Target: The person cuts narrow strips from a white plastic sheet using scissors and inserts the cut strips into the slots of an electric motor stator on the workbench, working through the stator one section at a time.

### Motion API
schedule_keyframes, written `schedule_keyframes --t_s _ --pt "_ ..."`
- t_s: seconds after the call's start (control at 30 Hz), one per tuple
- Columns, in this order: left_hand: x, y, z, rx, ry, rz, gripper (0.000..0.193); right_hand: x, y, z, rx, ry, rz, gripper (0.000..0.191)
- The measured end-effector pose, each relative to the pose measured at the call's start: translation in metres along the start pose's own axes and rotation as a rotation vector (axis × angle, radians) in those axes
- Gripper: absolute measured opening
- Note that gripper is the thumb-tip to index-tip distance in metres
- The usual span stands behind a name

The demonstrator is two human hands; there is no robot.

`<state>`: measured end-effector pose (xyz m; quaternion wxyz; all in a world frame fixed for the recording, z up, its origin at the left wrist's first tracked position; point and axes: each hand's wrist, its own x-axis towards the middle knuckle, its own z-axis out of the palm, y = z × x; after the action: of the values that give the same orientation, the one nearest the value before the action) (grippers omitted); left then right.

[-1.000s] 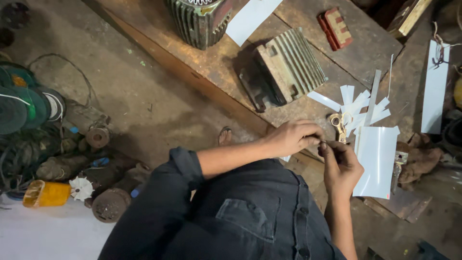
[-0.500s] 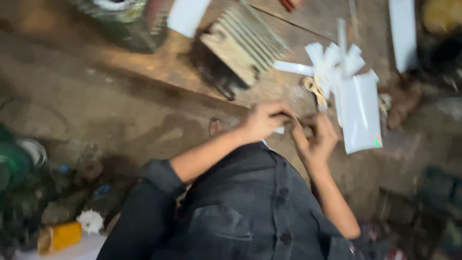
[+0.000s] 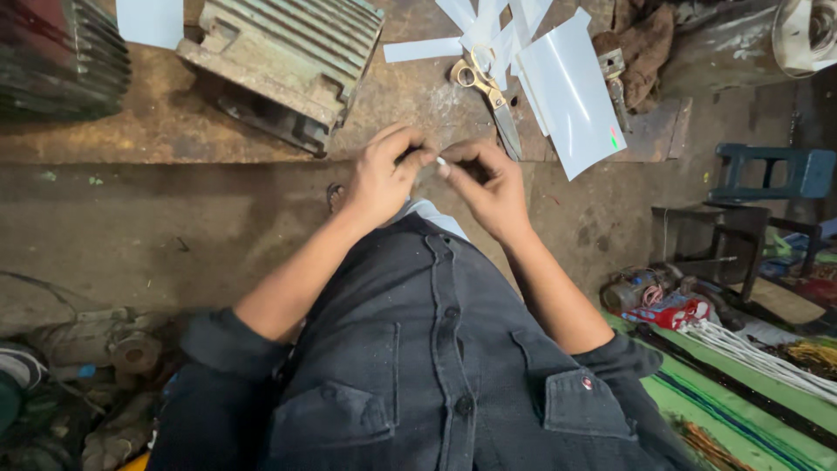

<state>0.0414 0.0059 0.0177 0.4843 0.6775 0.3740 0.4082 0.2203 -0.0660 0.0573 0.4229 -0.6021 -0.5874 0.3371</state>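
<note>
Left hand (image 3: 384, 179) and right hand (image 3: 488, 187) pinching a small white paper strip (image 3: 441, 161) together above a rusty brown workbench (image 3: 174, 131) — brass-handled scissors (image 3: 485, 87), cut white paper sheets (image 3: 571, 87) and a ribbed grey metal motor housing (image 3: 283, 57) lying just beyond.

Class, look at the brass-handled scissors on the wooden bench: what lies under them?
The brass-handled scissors rest on the wooden bench, handles overlapping white paper strips. Whatever lies directly beneath the blades is hidden.
</note>
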Motion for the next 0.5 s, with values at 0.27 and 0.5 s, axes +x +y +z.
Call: schedule_keyframes --t_s 0.27,0.5 --pt "0.081 -0.07 0.044 0.622 0.047 0.532 0.013 0.069 0.073 -0.015 -0.528 0.141 -0.226 0.033" --pt "0.06 -0.106 0.067 1.024 -0.211 0.42 0.016 0.098 0.109 -0.023 -0.657 0.074 -0.057 0.042"
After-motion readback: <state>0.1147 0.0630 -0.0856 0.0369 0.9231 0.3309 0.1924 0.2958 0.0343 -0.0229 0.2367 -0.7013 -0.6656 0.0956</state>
